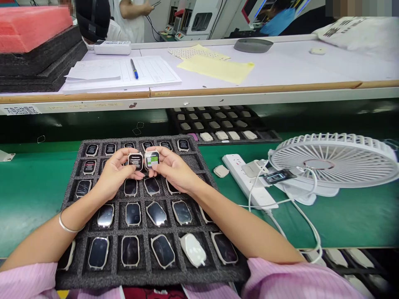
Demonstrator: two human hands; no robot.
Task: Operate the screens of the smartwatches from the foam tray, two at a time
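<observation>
Held above the foam tray (146, 279)
A text-screened watch (136, 160) was pinched by the left hand (112, 172), a green-screened watch (152, 158) by the right hand (177, 169); screens were best left uncovered.

Head-worn cam looks fwd & down, past the wearer's own sleeves (29, 280) at btm edge. Tray (140, 279) is close, lower ctr-left, seen from abv, w/ L hand (116, 172) & R hand (174, 168) a bit farther up, nr mid-frame. Shelf (280, 70) runs across farther off, at a shallower angle; machine (202, 23) in bg, at top edge.
</observation>
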